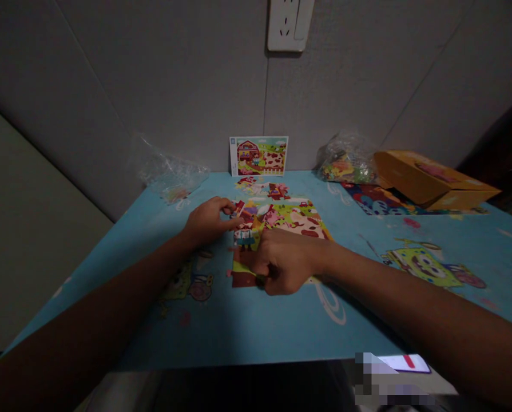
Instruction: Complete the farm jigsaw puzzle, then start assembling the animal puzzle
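A partly joined jigsaw puzzle (309, 217) with a farm picture lies flat on the table. My left hand (210, 220) is at its upper left edge, thumb and curled fingers closing about a puzzle piece (238, 208) there. Over the lower middle of the puzzle, my right hand (288, 260) is closed with its fingers bent down onto the surface; whatever is under the fingertips is hidden. Behind the puzzle lie several loose puzzle pieces (278, 190). A farm picture card (260, 156) leans upright against the wall beyond them.
The blue cartoon-printed tablecloth (380, 320) covers the table. A clear plastic bag (170, 174) lies at the back left. At the back right are a bag of puzzle pieces (345, 163) and an open orange box (436, 177). A phone (404, 363) is below the table's front edge.
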### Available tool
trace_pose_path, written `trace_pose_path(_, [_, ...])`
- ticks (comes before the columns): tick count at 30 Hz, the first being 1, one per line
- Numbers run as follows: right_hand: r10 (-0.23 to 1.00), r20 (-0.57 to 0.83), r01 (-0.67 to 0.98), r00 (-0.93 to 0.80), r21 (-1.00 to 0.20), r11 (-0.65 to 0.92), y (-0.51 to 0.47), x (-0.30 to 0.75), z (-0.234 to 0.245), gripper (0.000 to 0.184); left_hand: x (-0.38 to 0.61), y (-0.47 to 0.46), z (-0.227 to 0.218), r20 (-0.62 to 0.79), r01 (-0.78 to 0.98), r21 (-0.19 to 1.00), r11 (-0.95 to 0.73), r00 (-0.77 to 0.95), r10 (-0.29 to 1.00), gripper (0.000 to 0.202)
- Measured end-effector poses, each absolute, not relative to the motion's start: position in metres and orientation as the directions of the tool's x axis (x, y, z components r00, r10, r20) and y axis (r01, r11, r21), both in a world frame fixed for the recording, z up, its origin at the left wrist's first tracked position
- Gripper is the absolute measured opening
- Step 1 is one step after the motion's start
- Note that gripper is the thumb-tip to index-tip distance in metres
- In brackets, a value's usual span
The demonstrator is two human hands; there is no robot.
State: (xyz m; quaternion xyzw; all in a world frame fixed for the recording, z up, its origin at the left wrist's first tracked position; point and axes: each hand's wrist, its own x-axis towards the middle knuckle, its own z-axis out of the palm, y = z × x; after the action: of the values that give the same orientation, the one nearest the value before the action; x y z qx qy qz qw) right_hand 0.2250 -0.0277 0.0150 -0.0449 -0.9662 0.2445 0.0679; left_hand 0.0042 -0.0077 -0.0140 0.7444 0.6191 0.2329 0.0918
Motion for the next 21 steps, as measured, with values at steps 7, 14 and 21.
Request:
trace_pose_path(7, [0.372, 0.201, 0.265, -0.906, -0.414, 0.871, -0.012, 0.232, 0.009, 0.013, 0.002, -0.007, -0.009, 0.232, 0.685, 0.716, -0.137, -0.049, 0.971, 0.028])
trace_pose_path(14, [0.760, 0.440, 0.450, -0.478, -0.621, 0.642, 0.008, 0.230, -0.004, 0.055, 0.016, -0.020, -0.001, 0.140, 0.297, 0.943, -0.150, 0.057, 0.989, 0.031])
trace_pose_path(21, [0.849, 0.343, 0.515, -0.401, -0.682, 0.519, 0.011, 0.231, -0.003, 0.017, 0.008, -0.023, 0.014, 0.200, 0.378, 0.914, -0.147, -0.105, 0.974, 0.026])
